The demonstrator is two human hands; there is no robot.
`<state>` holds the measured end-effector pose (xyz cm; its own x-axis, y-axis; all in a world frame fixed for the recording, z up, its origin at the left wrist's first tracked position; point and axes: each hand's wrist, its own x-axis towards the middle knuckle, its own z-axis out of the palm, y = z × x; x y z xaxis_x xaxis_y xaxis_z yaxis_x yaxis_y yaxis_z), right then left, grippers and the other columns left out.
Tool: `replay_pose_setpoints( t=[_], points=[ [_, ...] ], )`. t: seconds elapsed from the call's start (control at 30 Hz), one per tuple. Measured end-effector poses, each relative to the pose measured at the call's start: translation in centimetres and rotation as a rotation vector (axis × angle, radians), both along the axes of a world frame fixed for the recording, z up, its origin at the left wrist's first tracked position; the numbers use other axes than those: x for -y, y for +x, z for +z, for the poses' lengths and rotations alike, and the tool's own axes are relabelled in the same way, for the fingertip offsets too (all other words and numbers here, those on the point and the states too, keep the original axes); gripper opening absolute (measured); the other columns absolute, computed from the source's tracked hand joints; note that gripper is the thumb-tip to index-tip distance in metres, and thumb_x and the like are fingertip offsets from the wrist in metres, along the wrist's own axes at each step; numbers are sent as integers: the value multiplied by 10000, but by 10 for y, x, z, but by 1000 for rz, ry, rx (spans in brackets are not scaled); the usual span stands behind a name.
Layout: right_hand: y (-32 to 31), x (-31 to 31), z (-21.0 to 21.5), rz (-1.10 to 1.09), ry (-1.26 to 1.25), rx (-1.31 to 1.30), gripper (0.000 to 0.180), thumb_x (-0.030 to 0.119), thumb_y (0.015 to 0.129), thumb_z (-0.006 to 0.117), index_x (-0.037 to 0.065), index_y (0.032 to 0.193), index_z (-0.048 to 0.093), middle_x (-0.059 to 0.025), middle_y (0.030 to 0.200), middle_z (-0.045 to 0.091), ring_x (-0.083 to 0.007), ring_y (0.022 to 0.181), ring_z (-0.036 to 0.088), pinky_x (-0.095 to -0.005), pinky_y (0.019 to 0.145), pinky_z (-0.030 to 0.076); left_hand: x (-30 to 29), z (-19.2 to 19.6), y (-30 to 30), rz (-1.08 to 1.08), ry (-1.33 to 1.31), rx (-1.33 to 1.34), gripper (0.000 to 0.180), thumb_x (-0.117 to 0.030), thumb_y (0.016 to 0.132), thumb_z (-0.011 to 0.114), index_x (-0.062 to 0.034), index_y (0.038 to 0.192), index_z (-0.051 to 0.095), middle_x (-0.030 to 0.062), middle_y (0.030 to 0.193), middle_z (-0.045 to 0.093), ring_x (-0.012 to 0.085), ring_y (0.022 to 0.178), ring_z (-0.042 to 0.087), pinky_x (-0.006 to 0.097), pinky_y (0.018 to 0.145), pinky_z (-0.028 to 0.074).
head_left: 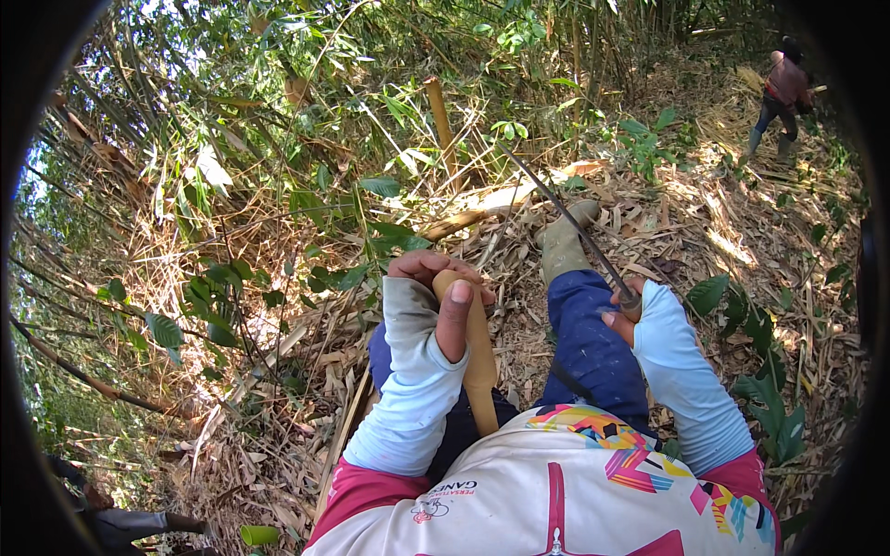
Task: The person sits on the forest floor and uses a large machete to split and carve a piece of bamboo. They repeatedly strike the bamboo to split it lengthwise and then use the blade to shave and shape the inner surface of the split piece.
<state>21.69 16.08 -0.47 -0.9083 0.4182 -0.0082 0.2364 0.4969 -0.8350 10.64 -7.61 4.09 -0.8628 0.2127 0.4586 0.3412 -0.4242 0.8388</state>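
My left hand (436,289) is closed round a smooth tan wooden-looking piece (478,357), the thumb lying along it. The piece is thick at the top and steps down to a narrower lower end beside my shirt; its exact kind is unclear. In my right hand (629,310) is the handle of a machete (579,222). Its long, dark, narrow blade points up and to the left, away from me, passing over my right leg and boot (563,243). The blade stays apart from the tan piece. Pale blue sleeves cover both wrists and part of the hands.
A cut stump (441,125) stands ahead, with a fallen stem (464,221) near it. Dense bamboo and leafy twigs fill the left side; dry leaves cover the ground. Another person (784,93) is at the far right. A green tube-shaped object (260,535) lies at lower left.
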Motion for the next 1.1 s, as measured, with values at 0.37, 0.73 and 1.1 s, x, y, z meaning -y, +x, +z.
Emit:
replay_pose_setpoints(
  t=[0.37, 0.73, 1.1],
  points=[
    [1, 5, -11, 39, -2, 64, 362, 179, 732, 770, -2, 1001, 609, -93, 793, 658, -156, 720, 612, -310, 686, 488, 9, 5, 1, 18, -5, 126, 190, -191, 959, 537, -19, 910, 474, 120, 780, 595, 187, 675, 606, 306, 629, 523],
    [3, 6, -15, 41, 5, 33, 306, 145, 749, 759, 22, 981, 602, -50, 773, 622, -140, 706, 577, -303, 664, 472, 3, 12, 6, -61, 78, 346, 285, -268, 969, 489, 8, 966, 558, 203, 818, 641, 239, 666, 619, 331, 639, 525],
    [-4, -23, -127, 116, -283, -207, 316, 91, 740, 755, 92, 941, 511, 35, 602, 474, -65, 488, 439, -223, 474, 357, 19, -7, 0, -26, 150, 176, 203, -237, 969, 508, -63, 1068, 470, 82, 824, 592, 138, 678, 595, 276, 593, 501]
  ],
)
